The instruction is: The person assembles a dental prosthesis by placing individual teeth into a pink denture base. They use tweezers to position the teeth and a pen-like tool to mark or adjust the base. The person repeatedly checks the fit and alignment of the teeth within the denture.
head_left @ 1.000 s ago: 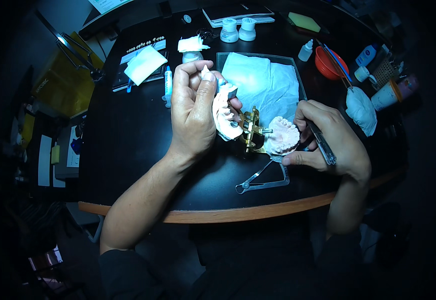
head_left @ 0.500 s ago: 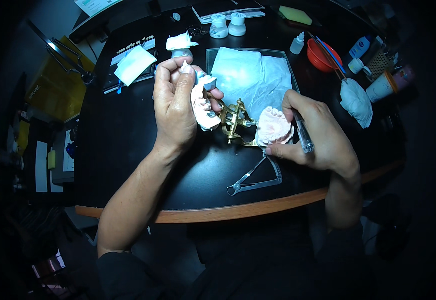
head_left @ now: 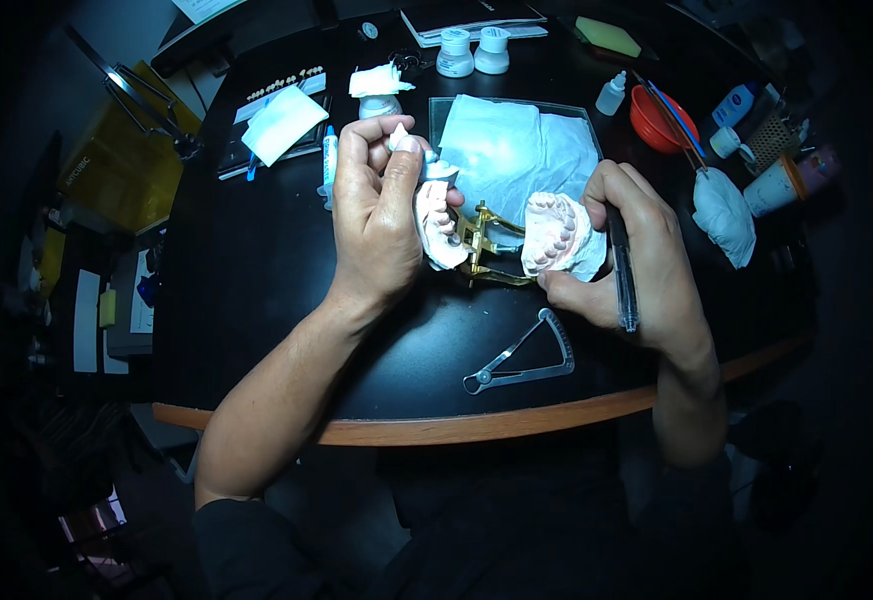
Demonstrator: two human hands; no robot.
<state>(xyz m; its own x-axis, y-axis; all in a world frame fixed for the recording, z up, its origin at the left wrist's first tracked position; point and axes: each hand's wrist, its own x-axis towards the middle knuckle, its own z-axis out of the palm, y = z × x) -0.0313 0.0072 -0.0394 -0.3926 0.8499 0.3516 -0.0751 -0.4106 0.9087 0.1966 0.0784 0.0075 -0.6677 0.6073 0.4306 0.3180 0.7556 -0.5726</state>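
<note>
A brass dental articulator spans the space between my hands, opened out, with a pale plaster dental cast at each end. My left hand is closed around the left cast; its thumb and finger also pinch a small whitish pointed piece. A bluish-white chunk shows beside those fingers; how it is held is hidden. My right hand grips the right cast at its outer edge, tooth row in view. A clear-barrelled dark pen is tucked in that same hand. Below lies a metal caliper.
Behind the articulator, white tissue covers a glass plate. Two lidded jars stand farther back. At right are a dropper bottle, red bowl and wrapped tissue with brushes. A syringe lies left of my left hand.
My hands have drawn slightly closer together, and the articulator has turned with them. The right cast has rotated, showing its tooth row differently. The head view has shifted a little.
</note>
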